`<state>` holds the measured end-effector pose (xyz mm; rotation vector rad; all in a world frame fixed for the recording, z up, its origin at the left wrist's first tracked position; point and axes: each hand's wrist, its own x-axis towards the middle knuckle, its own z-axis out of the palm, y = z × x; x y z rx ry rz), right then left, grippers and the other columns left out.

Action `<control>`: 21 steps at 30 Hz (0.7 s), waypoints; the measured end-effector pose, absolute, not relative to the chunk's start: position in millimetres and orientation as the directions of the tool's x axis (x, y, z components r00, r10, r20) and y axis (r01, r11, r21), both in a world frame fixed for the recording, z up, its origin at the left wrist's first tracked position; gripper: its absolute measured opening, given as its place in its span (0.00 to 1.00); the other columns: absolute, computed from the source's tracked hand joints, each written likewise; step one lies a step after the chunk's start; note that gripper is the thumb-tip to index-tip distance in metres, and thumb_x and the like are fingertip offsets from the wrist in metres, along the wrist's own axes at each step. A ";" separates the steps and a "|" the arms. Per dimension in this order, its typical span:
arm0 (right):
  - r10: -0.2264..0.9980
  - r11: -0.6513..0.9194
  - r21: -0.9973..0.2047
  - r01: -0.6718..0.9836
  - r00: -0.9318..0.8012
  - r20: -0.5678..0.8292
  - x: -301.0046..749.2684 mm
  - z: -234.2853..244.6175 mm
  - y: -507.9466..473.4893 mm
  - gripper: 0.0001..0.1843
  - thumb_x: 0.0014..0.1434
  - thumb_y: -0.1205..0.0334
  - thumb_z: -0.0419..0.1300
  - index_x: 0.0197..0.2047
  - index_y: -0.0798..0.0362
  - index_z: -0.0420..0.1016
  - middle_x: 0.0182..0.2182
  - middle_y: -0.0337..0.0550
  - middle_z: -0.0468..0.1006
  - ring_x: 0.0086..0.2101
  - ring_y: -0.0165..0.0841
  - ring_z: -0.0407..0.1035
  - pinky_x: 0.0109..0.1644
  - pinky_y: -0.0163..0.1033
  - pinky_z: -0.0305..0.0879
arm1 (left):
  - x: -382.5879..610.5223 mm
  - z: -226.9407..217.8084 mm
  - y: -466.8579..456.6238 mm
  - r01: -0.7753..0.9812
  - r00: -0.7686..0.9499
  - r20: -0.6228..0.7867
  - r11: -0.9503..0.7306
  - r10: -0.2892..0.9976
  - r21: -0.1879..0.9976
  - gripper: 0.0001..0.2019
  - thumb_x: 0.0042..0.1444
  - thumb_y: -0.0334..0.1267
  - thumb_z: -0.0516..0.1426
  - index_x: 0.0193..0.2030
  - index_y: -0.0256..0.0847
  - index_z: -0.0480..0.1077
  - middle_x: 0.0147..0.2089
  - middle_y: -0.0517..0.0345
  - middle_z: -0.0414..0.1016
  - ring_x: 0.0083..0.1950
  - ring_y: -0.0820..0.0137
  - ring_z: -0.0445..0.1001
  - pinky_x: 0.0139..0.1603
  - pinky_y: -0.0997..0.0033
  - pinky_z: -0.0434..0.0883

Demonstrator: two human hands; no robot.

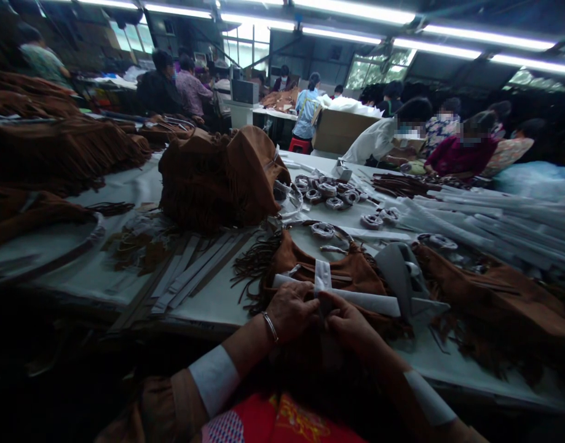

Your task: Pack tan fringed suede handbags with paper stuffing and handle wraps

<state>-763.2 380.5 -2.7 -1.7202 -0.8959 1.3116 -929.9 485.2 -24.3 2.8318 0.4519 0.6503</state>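
A brown fringed bag (305, 255) lies on the table in front of me, its fringe spread to the left. Across its front edge runs a long white roll (372, 301). A pale strip (323, 274) passes over the bag and the roll and hangs down between my hands. My left hand (291, 311), with a bracelet at the wrist, has its fingers closed on the strip by the roll. From the other side my right hand (349, 323) pinches the strip too, thumb and fingertips almost meeting the left ones. The fingertips partly hide the strip's lower part.
A big brown fringed bag (217, 178) stands behind to the left, near flat strips (197, 271). Coiled straps (331, 194) and white rolls (503, 224) lie further back. A grey tape dispenser (399, 277) stands right of my work. Several people sit beyond the table (217, 311).
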 end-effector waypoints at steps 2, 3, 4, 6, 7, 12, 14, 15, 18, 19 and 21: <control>0.899 -0.414 -0.883 0.219 0.247 -0.361 -763.5 -3.9 381.1 0.44 0.43 0.65 0.54 0.66 0.58 0.62 0.19 0.29 0.67 0.17 0.25 0.54 0.21 0.30 0.49 | -928.4 -23.3 484.2 0.265 0.858 0.375 -0.928 0.351 0.264 0.19 0.60 0.49 0.59 0.55 0.46 0.74 0.63 0.47 0.66 0.59 0.53 0.68 0.55 0.51 0.68; 0.913 -0.387 -0.860 0.333 0.272 -0.305 -763.0 -3.3 381.2 0.43 0.45 0.66 0.53 0.67 0.58 0.60 0.19 0.29 0.67 0.17 0.26 0.56 0.22 0.31 0.51 | -927.6 -22.8 483.8 0.273 0.857 0.369 -0.925 0.359 0.266 0.19 0.59 0.49 0.60 0.55 0.46 0.74 0.63 0.46 0.66 0.60 0.53 0.67 0.55 0.50 0.68; 0.926 -0.353 -0.816 0.457 0.293 -0.237 -761.9 -1.7 381.0 0.42 0.48 0.66 0.53 0.69 0.58 0.58 0.19 0.30 0.67 0.18 0.27 0.58 0.23 0.32 0.53 | -926.9 -22.4 483.5 0.282 0.856 0.364 -0.922 0.367 0.267 0.19 0.59 0.49 0.60 0.55 0.46 0.74 0.64 0.46 0.66 0.60 0.53 0.67 0.56 0.50 0.67; 0.945 -0.279 -0.680 0.678 0.319 -0.070 -758.4 4.3 379.3 0.40 0.54 0.66 0.52 0.71 0.60 0.53 0.20 0.33 0.70 0.20 0.31 0.64 0.26 0.34 0.59 | -926.0 -22.1 483.0 0.292 0.856 0.355 -0.918 0.375 0.267 0.19 0.59 0.50 0.60 0.54 0.47 0.75 0.65 0.46 0.65 0.60 0.53 0.67 0.56 0.50 0.67; 0.948 -0.242 -0.602 0.761 0.318 0.021 -756.3 8.3 377.7 0.38 0.57 0.66 0.51 0.71 0.61 0.52 0.22 0.37 0.73 0.23 0.33 0.68 0.29 0.36 0.62 | -925.9 -22.2 482.8 0.295 0.856 0.353 -0.918 0.377 0.267 0.19 0.59 0.50 0.60 0.54 0.47 0.75 0.65 0.46 0.65 0.60 0.53 0.67 0.56 0.50 0.68; 0.973 -0.007 -0.171 0.985 0.046 0.224 -752.8 23.8 366.1 0.23 0.65 0.66 0.50 0.60 0.47 0.73 0.51 0.52 0.78 0.47 0.42 0.73 0.50 0.44 0.68 | -926.4 -22.3 482.0 0.294 0.852 0.365 -0.920 0.375 0.259 0.18 0.59 0.49 0.60 0.54 0.47 0.75 0.66 0.46 0.65 0.61 0.52 0.67 0.56 0.49 0.68; 0.982 0.045 -0.013 0.999 -0.042 0.185 -755.5 22.6 364.1 0.24 0.63 0.68 0.54 0.60 0.41 0.74 0.61 0.49 0.71 0.58 0.46 0.65 0.57 0.49 0.64 | -926.2 -21.5 481.6 0.304 0.848 0.367 -0.918 0.383 0.256 0.18 0.60 0.50 0.59 0.53 0.46 0.75 0.65 0.45 0.65 0.60 0.52 0.67 0.56 0.49 0.68; 0.985 0.044 0.044 0.998 -0.051 0.165 -756.9 20.2 364.6 0.26 0.62 0.68 0.55 0.61 0.39 0.72 0.64 0.47 0.67 0.62 0.48 0.59 0.59 0.52 0.61 | -926.1 -21.1 481.4 0.308 0.847 0.364 -0.916 0.386 0.255 0.17 0.60 0.50 0.59 0.52 0.45 0.76 0.65 0.46 0.66 0.60 0.52 0.68 0.56 0.49 0.68; 0.993 0.016 0.111 0.994 -0.028 0.112 -758.6 9.6 371.3 0.26 0.63 0.64 0.56 0.63 0.38 0.69 0.69 0.43 0.60 0.67 0.51 0.49 0.62 0.55 0.56 | -925.6 -21.3 481.4 0.304 0.855 0.354 -0.919 0.380 0.251 0.18 0.59 0.51 0.59 0.51 0.44 0.76 0.65 0.46 0.66 0.59 0.52 0.68 0.57 0.48 0.68; 0.995 0.011 0.110 0.994 -0.022 0.099 -758.0 6.2 374.8 0.26 0.63 0.62 0.56 0.64 0.38 0.69 0.70 0.43 0.58 0.68 0.51 0.47 0.63 0.56 0.54 | -925.5 -21.8 481.5 0.302 0.856 0.354 -0.920 0.378 0.251 0.19 0.59 0.51 0.59 0.52 0.44 0.76 0.65 0.45 0.66 0.60 0.52 0.68 0.57 0.48 0.67; 0.997 -0.012 0.095 0.995 0.005 0.074 -755.5 1.3 382.4 0.26 0.64 0.60 0.55 0.65 0.39 0.67 0.71 0.43 0.57 0.68 0.52 0.46 0.64 0.58 0.51 | -925.5 -23.1 481.6 0.299 0.855 0.358 -0.920 0.375 0.252 0.20 0.60 0.52 0.58 0.55 0.44 0.74 0.66 0.44 0.65 0.61 0.51 0.67 0.58 0.47 0.67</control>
